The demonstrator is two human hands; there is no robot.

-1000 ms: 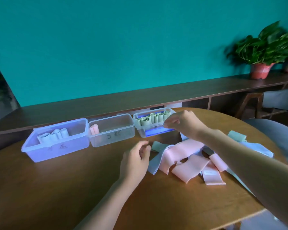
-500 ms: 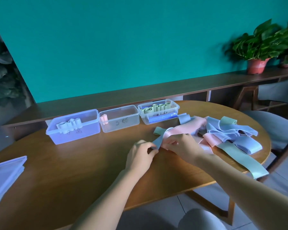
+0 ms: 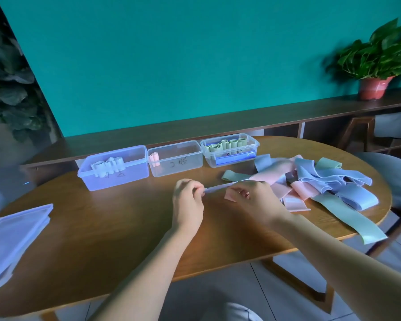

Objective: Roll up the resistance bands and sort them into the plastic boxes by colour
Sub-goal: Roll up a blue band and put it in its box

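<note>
While both forearms reach in from the lower edge of the view over a rounded wooden bench [image 3: 102, 239], the left hand [image 3: 188, 205] pinches one end of a pale blue band [image 3: 220, 187] between curled fingers and thumb, knuckles up and wrist nearly straight. The right hand [image 3: 255, 201], back of the hand toward the camera, closes its fingers on the same strip further along, where it leads into the heap; the band runs taut between the two hands just above the wood. A corner of a pink band [image 3: 230, 195] shows under the right hand, though whether the fingers also hold it cannot be told. To the right lies a loose pile of bands [image 3: 322, 181] in pink, blue and green, one long green band [image 3: 347, 218] trailing over the bench edge. Along the far side stand three plastic boxes in a row, touching or nearly so: the left box [image 3: 116, 179] holds pale rolls, the middle box [image 3: 178, 163] a single pink roll [image 3: 154, 159] at its left end, and the right box [image 3: 232, 156] a line of green rolls [image 3: 228, 144]. Stacked lids [image 3: 12, 237] rest at the near left edge. A potted plant [image 3: 377, 63] sits on the long shelf before the teal wall.
</note>
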